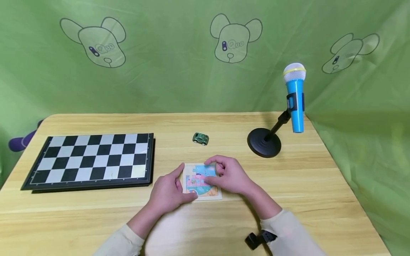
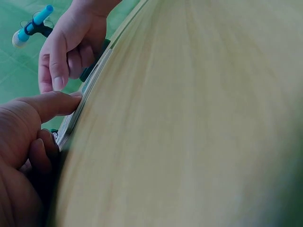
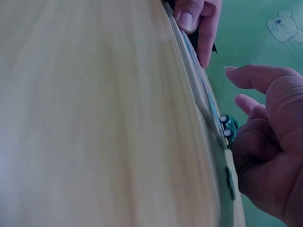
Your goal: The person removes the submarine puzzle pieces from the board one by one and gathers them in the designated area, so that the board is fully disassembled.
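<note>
A small picture puzzle board (image 1: 201,182) lies flat on the wooden table (image 1: 320,185), in front of me. My left hand (image 1: 171,186) rests at its left side, with the straight index finger against the top left corner and the thumb at the bottom left. In the left wrist view that index tip touches the board's edge (image 2: 90,87). My right hand (image 1: 228,174) curls over the board's right side, fingers at its top edge and thumb on its face. I cannot see whether it holds a loose piece. The right wrist view shows the board (image 3: 199,85) edge-on beside the bent fingers.
A green toy car (image 1: 200,138) sits just behind the puzzle. A folded chessboard (image 1: 93,158) lies at the left. A blue toy microphone (image 1: 294,99) leans on a black round-based stand (image 1: 264,143) at the right rear. Green cloth hangs behind the table.
</note>
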`<state>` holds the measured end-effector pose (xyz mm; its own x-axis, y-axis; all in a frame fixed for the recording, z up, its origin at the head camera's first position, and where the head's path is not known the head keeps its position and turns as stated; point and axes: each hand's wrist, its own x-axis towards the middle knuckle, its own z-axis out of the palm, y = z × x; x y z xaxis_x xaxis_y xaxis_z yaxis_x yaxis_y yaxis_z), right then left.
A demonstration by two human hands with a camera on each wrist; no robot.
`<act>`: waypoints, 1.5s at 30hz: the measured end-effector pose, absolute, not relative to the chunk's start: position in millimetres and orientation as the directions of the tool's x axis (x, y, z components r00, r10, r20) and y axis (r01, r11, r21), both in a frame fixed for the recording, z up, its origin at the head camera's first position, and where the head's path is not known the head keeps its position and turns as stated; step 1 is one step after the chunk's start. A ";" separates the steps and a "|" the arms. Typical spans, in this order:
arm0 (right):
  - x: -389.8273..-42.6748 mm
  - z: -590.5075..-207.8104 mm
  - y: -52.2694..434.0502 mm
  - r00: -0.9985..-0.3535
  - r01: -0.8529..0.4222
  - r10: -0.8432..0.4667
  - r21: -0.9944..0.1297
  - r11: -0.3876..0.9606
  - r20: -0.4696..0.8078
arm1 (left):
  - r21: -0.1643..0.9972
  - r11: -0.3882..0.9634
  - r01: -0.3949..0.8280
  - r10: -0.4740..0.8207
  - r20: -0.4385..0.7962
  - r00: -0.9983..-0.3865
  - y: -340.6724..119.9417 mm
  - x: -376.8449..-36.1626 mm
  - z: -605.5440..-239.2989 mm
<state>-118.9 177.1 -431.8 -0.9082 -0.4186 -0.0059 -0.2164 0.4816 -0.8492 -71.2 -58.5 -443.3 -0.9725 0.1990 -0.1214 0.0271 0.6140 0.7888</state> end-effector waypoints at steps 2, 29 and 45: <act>-120.2 -432.1 171.8 -0.902 -0.217 -0.431 -0.848 0.484 -0.015 | 0.789 0.614 0.028 0.199 -0.120 -0.972 -58.6 -71.5 -443.1; -127.3 -434.3 146.9 -0.850 -0.254 -0.516 -0.775 0.579 -0.108 | 0.796 0.603 0.058 0.214 -0.091 -0.973 -59.0 -71.1 -445.0; -125.8 -430.3 143.1 -0.850 -0.225 -0.511 -0.786 0.575 -0.130 | 0.793 0.607 0.051 0.217 -0.103 -0.971 -59.7 -72.1 -445.4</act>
<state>-125.8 143.1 -430.3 -0.8499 -0.5105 -0.1303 -0.2251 0.5754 -0.7863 -72.1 -59.7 -445.4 -0.9708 0.2168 -0.1029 0.0514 0.6066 0.7933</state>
